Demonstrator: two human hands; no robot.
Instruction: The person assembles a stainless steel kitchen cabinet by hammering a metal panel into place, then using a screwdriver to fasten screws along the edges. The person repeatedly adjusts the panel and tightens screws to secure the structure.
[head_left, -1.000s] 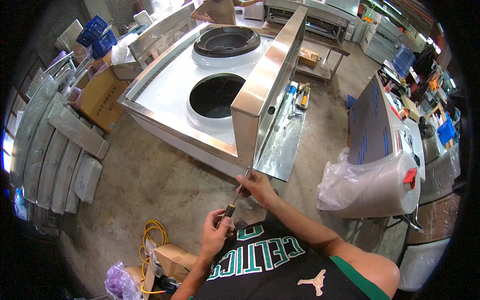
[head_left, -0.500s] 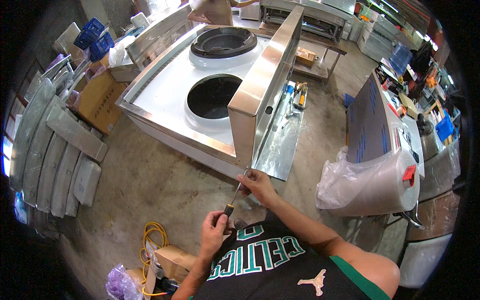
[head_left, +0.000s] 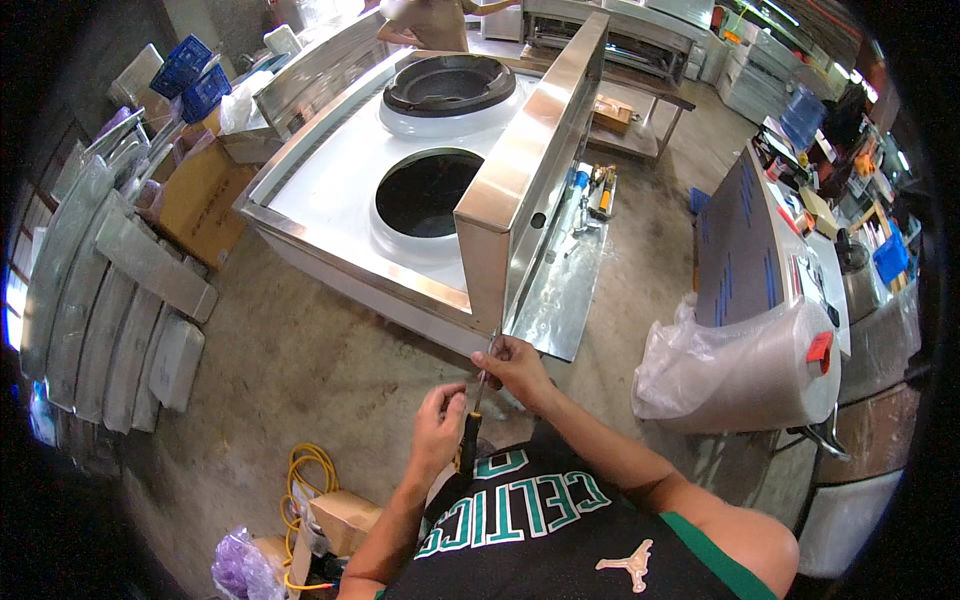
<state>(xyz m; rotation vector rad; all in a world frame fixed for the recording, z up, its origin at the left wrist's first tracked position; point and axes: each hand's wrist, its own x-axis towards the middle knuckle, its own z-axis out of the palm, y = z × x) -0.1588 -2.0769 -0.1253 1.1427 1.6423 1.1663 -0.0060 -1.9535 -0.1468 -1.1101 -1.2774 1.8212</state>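
Note:
A screwdriver with a black and yellow handle points up at the near lower corner of a stainless-steel wok range. Its metal shaft is pinched between the fingers of my right hand, close under that corner; the tip is hidden by the fingers. Just left of the handle, my left hand is off it, with loosely bent fingers and nothing visible in them. The range has a white top, two round burner openings, one with a black ring, and a tall steel back panel.
Several tools lie on a steel shelf behind the panel. A bubble-wrap roll stands at right beside a cluttered workbench. Wrapped panels lean at left. A yellow hose and cardboard box lie below. A person stands beyond the range.
My left hand has let go of the screwdriver handle and risen slightly. The handle now hangs lower and more upright, while my right hand stays at the range's corner.

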